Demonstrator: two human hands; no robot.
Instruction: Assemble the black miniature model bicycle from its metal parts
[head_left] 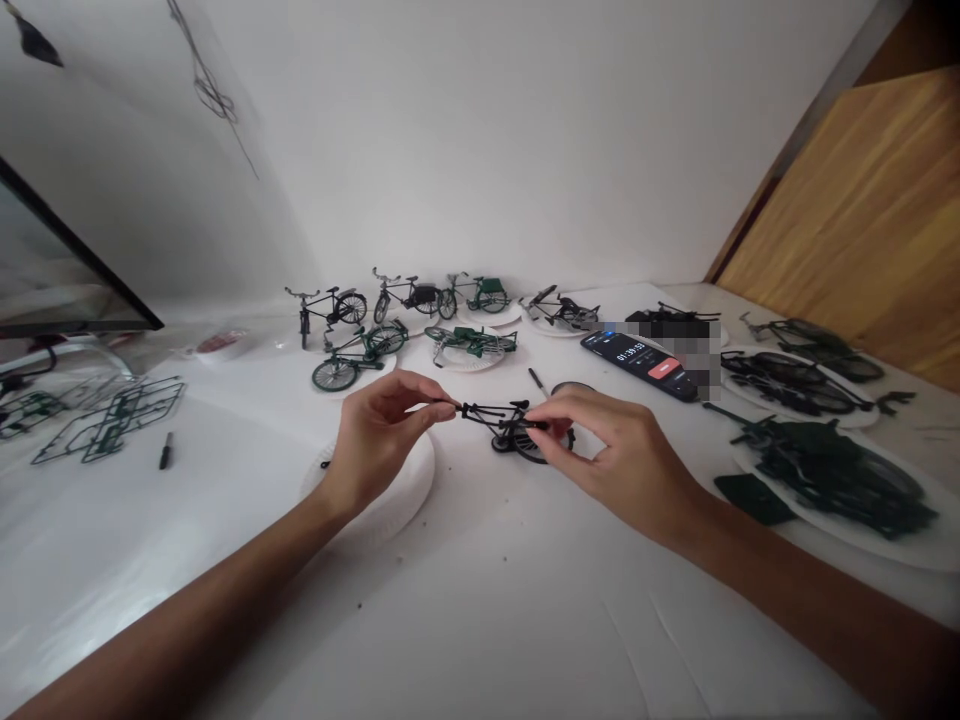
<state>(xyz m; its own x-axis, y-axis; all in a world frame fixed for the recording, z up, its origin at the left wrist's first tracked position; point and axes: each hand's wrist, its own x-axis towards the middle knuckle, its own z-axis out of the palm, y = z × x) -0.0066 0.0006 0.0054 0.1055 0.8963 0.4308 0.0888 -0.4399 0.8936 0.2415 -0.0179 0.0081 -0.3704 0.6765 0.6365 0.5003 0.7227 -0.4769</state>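
A black model bicycle frame (491,412) with a rear wheel hangs between my hands, above the white table. My right hand (611,450) is closed on its rear part, thumb and fingers pinching near the wheel. At the front end, my left hand (386,430) pinches a small dark piece against the frame; the fingers mostly hide it. A loose wheel (574,387) shows partly behind my right fingers. Below my left hand lies a white paper plate (409,495) with a small dark part near its left rim.
Several assembled model bicycles (409,293) stand or lie along the wall. A phone (637,365) showing a timer lies at right, near plates of green and black bicycle parts (840,480). Green part sprues (112,420) and a small screwdriver (166,452) lie at left. Another slim tool (535,378) lies behind the frame.
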